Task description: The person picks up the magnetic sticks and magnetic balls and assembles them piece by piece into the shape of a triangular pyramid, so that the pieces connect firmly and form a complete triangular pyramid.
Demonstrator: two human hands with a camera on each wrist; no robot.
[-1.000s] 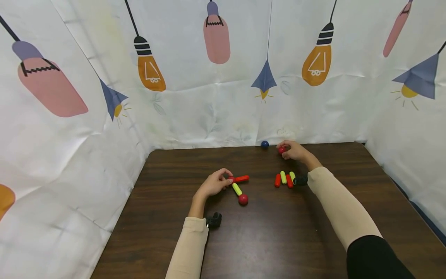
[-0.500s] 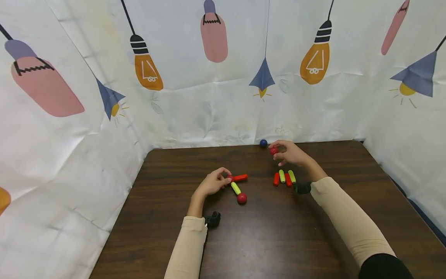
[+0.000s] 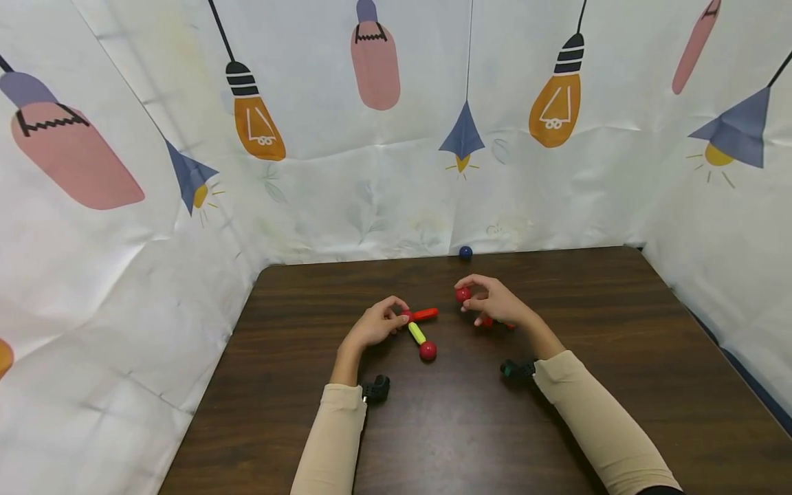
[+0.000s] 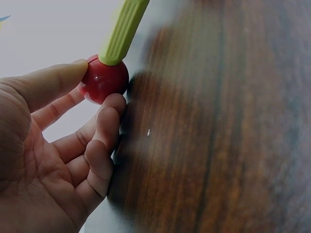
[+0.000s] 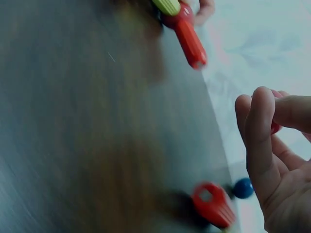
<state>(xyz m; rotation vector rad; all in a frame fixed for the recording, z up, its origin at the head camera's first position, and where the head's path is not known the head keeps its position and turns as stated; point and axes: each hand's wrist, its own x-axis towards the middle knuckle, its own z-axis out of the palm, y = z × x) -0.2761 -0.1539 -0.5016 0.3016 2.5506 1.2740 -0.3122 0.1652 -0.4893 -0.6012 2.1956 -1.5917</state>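
My left hand (image 3: pixel 373 326) pinches a red ball (image 4: pixel 104 83) between thumb and fingers, low at the tabletop. A red ridged rod (image 3: pixel 425 314) and a yellow-green ridged rod (image 3: pixel 417 333) stick out from that ball. The yellow-green rod's other end meets a second red ball (image 3: pixel 427 350). To the right, my right hand (image 3: pixel 500 302) holds another red ball (image 3: pixel 463 294) at its fingertips, off the end of the red rod. In the right wrist view the fingers mostly hide this ball.
Beneath the right hand lie loose rods, mostly covered in the head view; a red one (image 5: pixel 213 204) shows in the right wrist view. A blue ball (image 3: pixel 465 252) sits at the table's back edge, against the patterned cloth (image 3: pixel 383 192). Brown wood tabletop (image 3: pixel 445 426) extends toward the front.
My right hand has carried its red ball from the back edge leftward and nearer, now over the loose rods. The left hand keeps its pinch and stays in place.
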